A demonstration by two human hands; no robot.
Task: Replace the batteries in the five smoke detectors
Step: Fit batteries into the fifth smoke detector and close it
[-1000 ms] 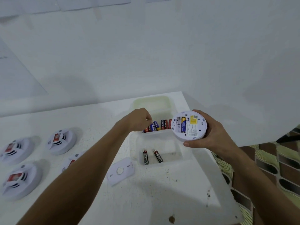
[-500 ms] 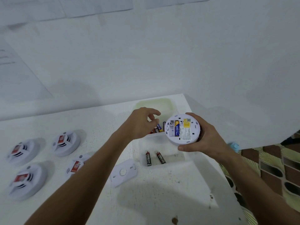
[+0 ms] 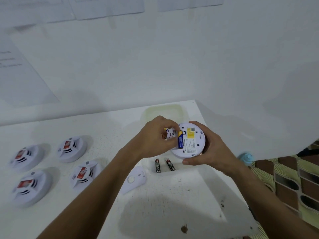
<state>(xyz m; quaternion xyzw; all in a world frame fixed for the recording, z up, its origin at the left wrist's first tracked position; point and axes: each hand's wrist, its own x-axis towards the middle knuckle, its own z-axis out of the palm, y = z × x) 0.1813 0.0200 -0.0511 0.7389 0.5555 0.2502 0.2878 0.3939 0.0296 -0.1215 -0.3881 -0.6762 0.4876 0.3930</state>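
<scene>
My right hand (image 3: 213, 152) holds a round white smoke detector (image 3: 194, 144) back side up, above the tray. One blue and gold battery (image 3: 180, 141) sits in its open compartment. My left hand (image 3: 154, 138) is pinched on a blue battery (image 3: 167, 130) at the compartment's left edge; most of that battery is hidden by my fingers. Two black batteries (image 3: 157, 166) lie side by side in the tray's near compartment.
Several white smoke detectors (image 3: 72, 149) with red labels rest on the table's left part. A white cover plate (image 3: 135, 179) lies left of the pale tray (image 3: 162, 107). The table's right edge (image 3: 224, 178) drops to a tiled floor, where a blue object (image 3: 246, 157) sits.
My left hand came out of the tray's far compartment with a battery and moved right to the detector. My right hand brought the detector slightly left and closer.
</scene>
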